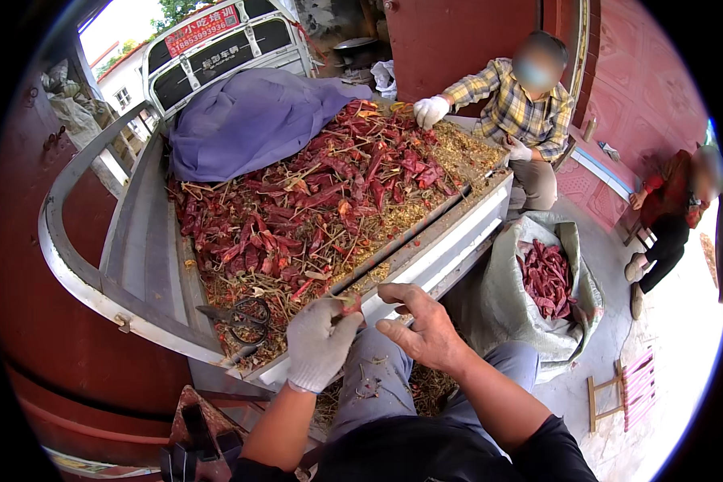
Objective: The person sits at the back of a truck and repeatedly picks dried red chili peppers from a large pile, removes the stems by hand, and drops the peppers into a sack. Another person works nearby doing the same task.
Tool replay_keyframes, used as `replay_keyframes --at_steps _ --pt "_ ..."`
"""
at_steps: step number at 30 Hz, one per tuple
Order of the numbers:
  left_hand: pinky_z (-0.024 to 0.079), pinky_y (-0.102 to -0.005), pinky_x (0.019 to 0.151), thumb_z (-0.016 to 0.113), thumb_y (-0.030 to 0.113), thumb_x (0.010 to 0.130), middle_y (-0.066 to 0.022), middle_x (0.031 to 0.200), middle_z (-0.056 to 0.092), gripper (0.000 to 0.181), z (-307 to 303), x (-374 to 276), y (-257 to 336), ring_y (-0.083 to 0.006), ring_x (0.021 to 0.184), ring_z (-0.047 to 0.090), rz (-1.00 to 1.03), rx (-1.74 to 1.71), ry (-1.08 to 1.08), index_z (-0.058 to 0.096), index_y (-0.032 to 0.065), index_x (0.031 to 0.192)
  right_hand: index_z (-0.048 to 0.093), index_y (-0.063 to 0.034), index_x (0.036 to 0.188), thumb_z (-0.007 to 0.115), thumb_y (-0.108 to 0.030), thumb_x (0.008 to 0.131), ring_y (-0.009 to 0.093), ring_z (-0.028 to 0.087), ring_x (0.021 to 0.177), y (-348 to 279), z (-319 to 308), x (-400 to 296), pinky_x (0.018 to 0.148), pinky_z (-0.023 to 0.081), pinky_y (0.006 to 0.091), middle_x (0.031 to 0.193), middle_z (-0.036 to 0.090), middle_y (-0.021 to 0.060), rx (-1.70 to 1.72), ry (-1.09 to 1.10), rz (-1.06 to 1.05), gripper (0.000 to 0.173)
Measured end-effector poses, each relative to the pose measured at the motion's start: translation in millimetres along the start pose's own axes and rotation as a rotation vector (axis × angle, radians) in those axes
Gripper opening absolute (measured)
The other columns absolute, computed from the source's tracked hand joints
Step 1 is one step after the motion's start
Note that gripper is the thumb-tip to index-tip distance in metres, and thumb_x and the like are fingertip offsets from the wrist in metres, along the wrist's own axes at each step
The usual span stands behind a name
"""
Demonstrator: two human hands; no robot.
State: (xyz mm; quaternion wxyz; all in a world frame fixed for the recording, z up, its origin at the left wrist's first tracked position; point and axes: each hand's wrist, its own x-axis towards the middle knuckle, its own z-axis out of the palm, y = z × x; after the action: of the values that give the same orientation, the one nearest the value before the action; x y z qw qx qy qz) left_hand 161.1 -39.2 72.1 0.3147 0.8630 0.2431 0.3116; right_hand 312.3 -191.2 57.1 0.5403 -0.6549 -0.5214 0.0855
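Note:
My left hand (319, 343), in a white knit glove, pinches a dried red chili pepper (352, 303) between thumb and fingers. Bare and close to its right, my right hand (425, 328) has thumb and forefinger apart, with nothing visible between them. Both hands are above my lap, by the near edge of a truck bed. A large heap of dried red chilies (289, 205) with stems and seeds covers the bed. Black-handled scissors (247, 319) lie on the debris, left of my gloved hand.
A purple cloth (259, 120) covers the heap's far side. Metal side panels (452, 235) edge the bed. To my right stands a woven sack (506, 289) with chilies inside. A masked co-worker (518, 108) reaches into the heap; another person (669, 223) sits farther right, beyond a small stool (626, 388).

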Motion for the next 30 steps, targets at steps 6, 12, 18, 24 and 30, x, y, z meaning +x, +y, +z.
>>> replay_keyframes --at_steps 6,12,18,24,30 --pt "0.057 -0.0425 0.083 0.084 0.026 0.083 -0.0158 0.102 0.077 0.034 32.3 -34.0 -1.1 -0.0335 0.095 0.074 -0.173 -0.011 -0.219 0.077 0.0041 0.109 0.065 -0.0005 0.128 0.072 -0.02 0.104 0.027 0.073 0.096 1.9 11.7 -9.7 0.087 0.059 0.0388 0.11 0.07 0.0177 0.201 -0.162 0.099 0.032" --pt "0.054 -0.0418 0.105 0.086 0.018 0.085 -0.0136 0.126 0.072 0.045 27.8 -25.3 -9.4 -0.0305 0.12 0.069 0.175 -0.362 -0.102 0.073 0.0056 0.126 0.065 -0.0001 0.121 0.068 -0.026 0.108 0.015 0.062 0.079 -2.1 -10.9 -19.8 0.072 0.054 0.0335 0.087 0.065 0.0073 0.3 -0.354 0.265 0.029" --pt "0.057 -0.0404 0.1 0.08 0.013 0.092 -0.0112 0.123 0.075 0.026 24.6 -24.9 -21.9 -0.0291 0.113 0.072 0.282 -0.423 -0.278 0.077 0.0097 0.119 0.064 0.0009 0.108 0.069 -0.031 0.107 0.017 0.061 0.078 -6.1 -16.9 -25.0 0.072 0.054 0.0359 0.084 0.064 0.0086 0.258 -0.499 0.345 0.033" --pt "0.057 -0.039 0.097 0.077 0.008 0.093 -0.0115 0.119 0.076 0.019 17.0 -13.6 -16.5 -0.0286 0.109 0.073 0.275 -0.246 -0.441 0.077 0.0097 0.113 0.063 0.0044 0.112 0.066 -0.033 0.107 0.042 0.069 0.088 7.1 -10.6 -26.8 0.083 0.055 0.047 0.094 0.068 0.0276 0.024 -0.536 0.205 0.038" --pt "0.056 -0.037 0.098 0.07 0.0 0.096 -0.0124 0.116 0.075 0.008 42.2 -45.3 -30.7 -0.0239 0.11 0.071 0.011 -0.746 -0.319 0.072 0.0024 0.104 0.061 0.0053 0.098 0.065 -0.025 0.107 0.046 0.064 0.082 15.1 -3.1 -29.1 0.073 0.052 0.0526 0.086 0.062 0.0248 0.021 -0.463 -0.054 0.032"
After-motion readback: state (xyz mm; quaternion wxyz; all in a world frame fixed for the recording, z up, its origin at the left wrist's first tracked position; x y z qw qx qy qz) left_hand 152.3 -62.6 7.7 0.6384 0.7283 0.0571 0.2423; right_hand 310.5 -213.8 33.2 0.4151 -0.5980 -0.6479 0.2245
